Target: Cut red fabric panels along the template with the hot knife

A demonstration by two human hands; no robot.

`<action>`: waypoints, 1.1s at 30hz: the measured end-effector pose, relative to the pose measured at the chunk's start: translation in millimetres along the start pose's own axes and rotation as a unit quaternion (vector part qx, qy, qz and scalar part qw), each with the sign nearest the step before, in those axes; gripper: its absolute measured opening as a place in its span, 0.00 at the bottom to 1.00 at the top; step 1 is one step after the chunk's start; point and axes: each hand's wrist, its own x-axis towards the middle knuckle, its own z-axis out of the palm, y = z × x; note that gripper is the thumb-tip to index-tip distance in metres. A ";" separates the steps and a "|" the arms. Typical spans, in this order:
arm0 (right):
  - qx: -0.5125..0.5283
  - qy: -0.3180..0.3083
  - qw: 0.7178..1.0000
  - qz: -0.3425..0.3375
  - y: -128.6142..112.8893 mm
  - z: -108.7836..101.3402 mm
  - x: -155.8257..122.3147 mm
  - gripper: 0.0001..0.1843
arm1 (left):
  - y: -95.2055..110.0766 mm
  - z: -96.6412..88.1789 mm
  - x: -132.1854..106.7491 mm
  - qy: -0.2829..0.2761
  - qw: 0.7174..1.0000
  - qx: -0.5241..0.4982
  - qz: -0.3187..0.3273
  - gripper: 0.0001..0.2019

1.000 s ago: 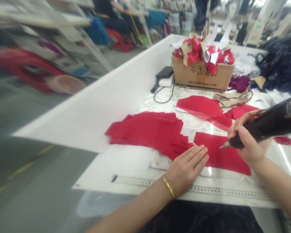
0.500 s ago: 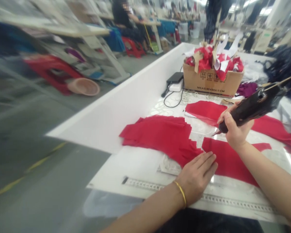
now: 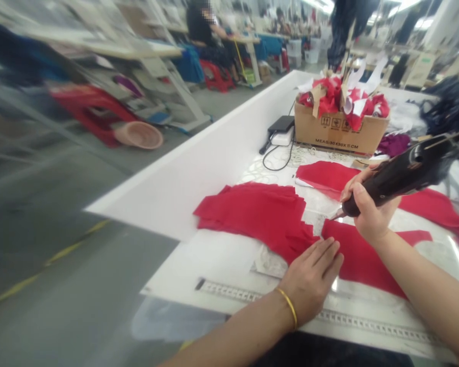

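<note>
My left hand (image 3: 311,278) lies flat, fingers stretched out, pressing on the near edge of a red fabric piece (image 3: 361,257) on the white table (image 3: 199,168). My right hand (image 3: 367,206) grips a black hand-held cutting tool (image 3: 401,173), its metal tip down at the far edge of that fabric piece. A stack of red fabric pieces (image 3: 258,211) lies just left of my hands. More red pieces (image 3: 325,176) lie behind the tool.
A cardboard box (image 3: 340,130) full of red and white scraps stands at the back, with a black device and cable (image 3: 277,127) to its left. A metal ruler (image 3: 313,313) runs along the near table edge. Dark fabric (image 3: 449,104) is piled far right. A person sits at a distant table.
My right hand has moved the tool away from me and to the left, from the middle of the fabric piece to its far edge. The left hand stays flat on the fabric.
</note>
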 end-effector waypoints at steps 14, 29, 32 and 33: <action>-0.022 -0.010 1.000 0.000 13.5 2.0 -2.6 0.13 | 2.5 1.0 -0.5 0.014 1.000 0.013 -0.007 0.18; -0.022 -0.045 0.999 0.015 -0.6 9.0 -21.8 0.10 | 1.7 4.4 -3.6 -0.002 1.000 0.010 -0.004 0.18; -0.019 -0.073 0.997 0.016 -1.5 7.9 -22.5 0.08 | 1.8 4.3 -2.4 0.002 1.000 0.005 -0.005 0.18; -0.016 -0.076 0.997 0.015 -2.2 7.4 -22.6 0.08 | 2.1 3.4 -1.4 0.011 1.000 0.000 -0.007 0.17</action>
